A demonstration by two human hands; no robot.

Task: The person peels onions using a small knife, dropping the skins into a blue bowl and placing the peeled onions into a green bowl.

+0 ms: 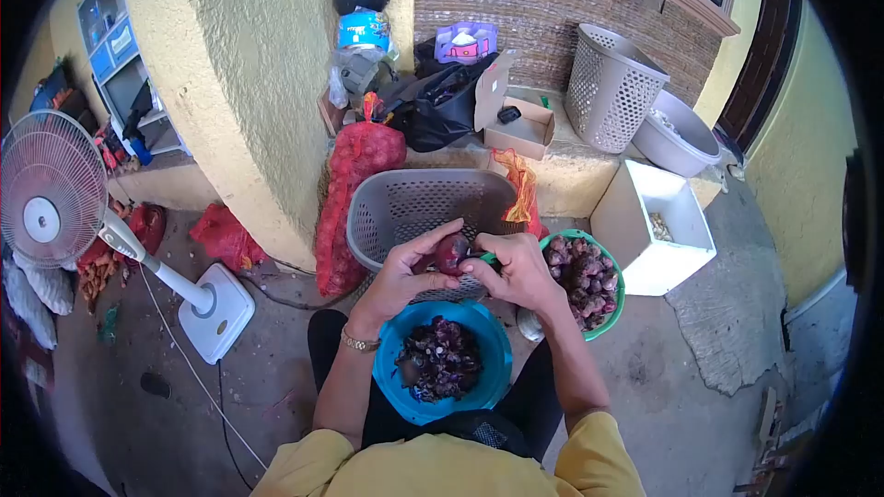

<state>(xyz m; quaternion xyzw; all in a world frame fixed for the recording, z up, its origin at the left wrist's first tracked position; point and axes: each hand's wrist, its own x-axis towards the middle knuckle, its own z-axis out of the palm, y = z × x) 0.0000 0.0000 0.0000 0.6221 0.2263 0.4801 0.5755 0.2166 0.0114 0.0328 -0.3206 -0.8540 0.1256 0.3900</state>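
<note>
A dark red onion [451,253] is held in my left hand [412,269], with the fingers and thumb curled around it. My right hand [522,272] is closed on a small green-handled knife [490,259] right against the onion; its blade is mostly hidden. Below both hands, between my legs, a blue basin [497,340] holds dark onion skins and trimmings [440,361]. Just beyond the hands stands a grey perforated basket [433,186], whose bottom I cannot fully see. To the right, a green basket [622,299] is filled with purple-red onions [580,278].
A red mesh sack of onions [354,184] leans left of the grey basket. A white foam box [645,258] stands at right, below a tall laundry basket [608,83] and grey tub [686,143]. A standing fan [55,193] and its cord occupy the left floor.
</note>
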